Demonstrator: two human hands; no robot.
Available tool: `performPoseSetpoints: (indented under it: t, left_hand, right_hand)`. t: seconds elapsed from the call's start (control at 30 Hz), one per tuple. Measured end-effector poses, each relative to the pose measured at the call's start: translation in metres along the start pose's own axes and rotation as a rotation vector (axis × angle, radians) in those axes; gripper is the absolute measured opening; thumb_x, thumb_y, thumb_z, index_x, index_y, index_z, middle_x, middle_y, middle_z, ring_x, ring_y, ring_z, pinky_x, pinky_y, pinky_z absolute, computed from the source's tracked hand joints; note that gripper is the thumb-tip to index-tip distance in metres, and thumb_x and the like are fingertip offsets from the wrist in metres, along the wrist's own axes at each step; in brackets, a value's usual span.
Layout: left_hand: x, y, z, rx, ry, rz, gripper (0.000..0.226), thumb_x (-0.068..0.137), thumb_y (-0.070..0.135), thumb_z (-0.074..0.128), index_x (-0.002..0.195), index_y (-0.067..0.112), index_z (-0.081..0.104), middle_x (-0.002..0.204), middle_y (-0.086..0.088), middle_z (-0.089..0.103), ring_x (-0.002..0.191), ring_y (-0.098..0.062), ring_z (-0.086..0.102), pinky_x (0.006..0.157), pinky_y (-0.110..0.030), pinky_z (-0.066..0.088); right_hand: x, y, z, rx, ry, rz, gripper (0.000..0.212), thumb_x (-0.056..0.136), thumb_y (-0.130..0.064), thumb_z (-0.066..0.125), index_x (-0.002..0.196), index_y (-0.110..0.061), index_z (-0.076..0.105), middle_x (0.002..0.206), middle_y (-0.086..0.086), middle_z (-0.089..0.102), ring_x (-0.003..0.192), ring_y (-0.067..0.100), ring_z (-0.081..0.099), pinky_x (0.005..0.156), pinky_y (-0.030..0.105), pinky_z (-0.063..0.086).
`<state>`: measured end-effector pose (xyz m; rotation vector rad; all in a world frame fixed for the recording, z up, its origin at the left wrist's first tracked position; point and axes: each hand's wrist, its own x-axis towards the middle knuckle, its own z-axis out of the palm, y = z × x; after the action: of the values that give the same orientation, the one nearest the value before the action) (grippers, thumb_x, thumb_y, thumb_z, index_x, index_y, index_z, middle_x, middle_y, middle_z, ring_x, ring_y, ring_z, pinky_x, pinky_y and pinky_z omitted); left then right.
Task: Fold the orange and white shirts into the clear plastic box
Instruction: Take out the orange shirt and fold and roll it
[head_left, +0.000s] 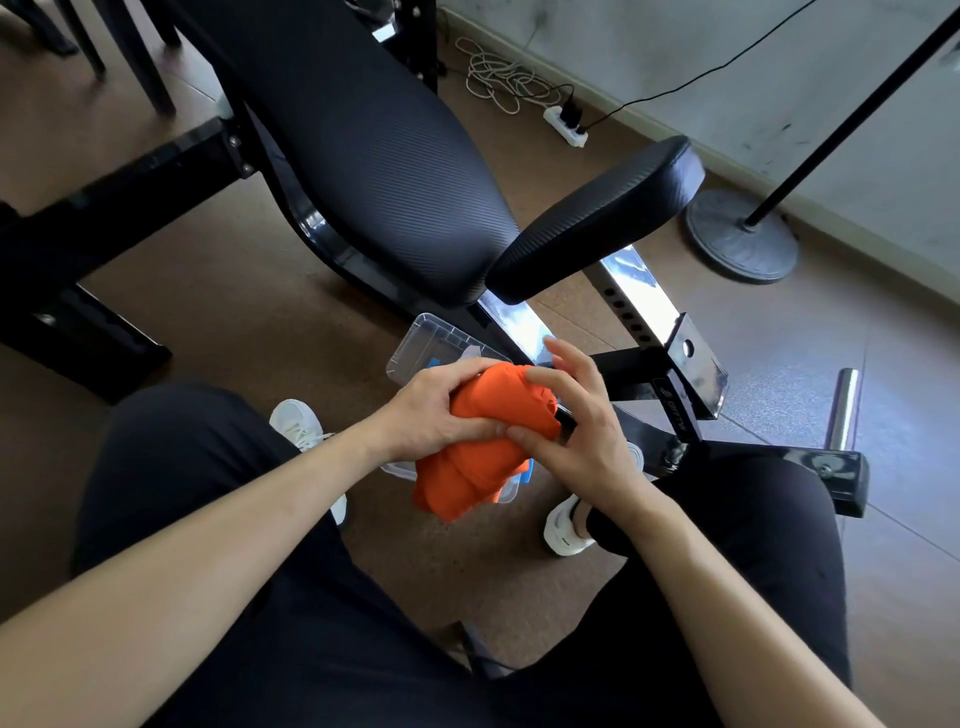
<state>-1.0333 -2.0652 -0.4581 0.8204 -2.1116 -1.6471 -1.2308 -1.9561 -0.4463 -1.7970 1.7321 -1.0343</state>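
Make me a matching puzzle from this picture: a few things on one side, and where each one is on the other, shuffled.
Things:
1 orange shirt
2 plastic box
3 power strip
4 bench

Places:
A on the floor by the wall
B on the floor under the shirt
C gripped by the left hand and right hand
D beyond the box, black and padded

Pairs: 1-C, 2-B, 3-A, 4-D

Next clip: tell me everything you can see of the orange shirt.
The orange shirt is plain bright cloth, bunched into a thick rolled bundle with layered folds hanging at its lower end. It is held up above the clear plastic box on the floor, not yet in it. The left hand grips its upper part; the right hand pinches the other side, thumb on the cloth.
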Motion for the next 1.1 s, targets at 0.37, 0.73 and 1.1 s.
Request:
performPoseSetpoints:
  t: [0.37,0.73,1.1]
  left_hand:
    - [-0.005,0.001,-0.009,-0.146,-0.143,-0.090,0.057,0.080,0.029,0.082,0.131,0.034,0.059,0.119,0.006,0.070,0.112,-0.018,0.068,0.095,-0.040,0.057]
    - [-0.005,0.004,-0.011,-0.176,-0.073,-0.149,0.051,0.079,0.034,0.083,0.123,0.029,0.059,0.113,-0.006,0.074,0.104,-0.025,0.073,0.089,-0.047,0.060]
    - [-0.002,0.002,-0.008,-0.180,0.203,-0.210,0.056,0.068,0.025,0.093,0.117,0.022,0.067,0.110,-0.002,0.072,0.103,-0.019,0.071,0.089,-0.043,0.061]
  right_hand:
    - [0.000,-0.014,0.000,0.061,-0.134,-0.004,0.055,0.083,-0.026,0.082,0.124,-0.030,0.045,0.131,-0.011,0.055,0.109,0.008,0.058,0.083,0.020,0.048]
    - [-0.002,-0.012,-0.002,0.185,-0.149,0.072,0.056,0.089,-0.019,0.076,0.140,-0.031,0.054,0.129,-0.005,0.055,0.122,0.015,0.055,0.099,0.032,0.049]
    - [0.004,-0.005,0.000,0.499,0.171,0.359,0.054,0.090,-0.011,0.074,0.137,-0.030,0.052,0.119,-0.001,0.061,0.104,0.016,0.067,0.086,0.033,0.059]
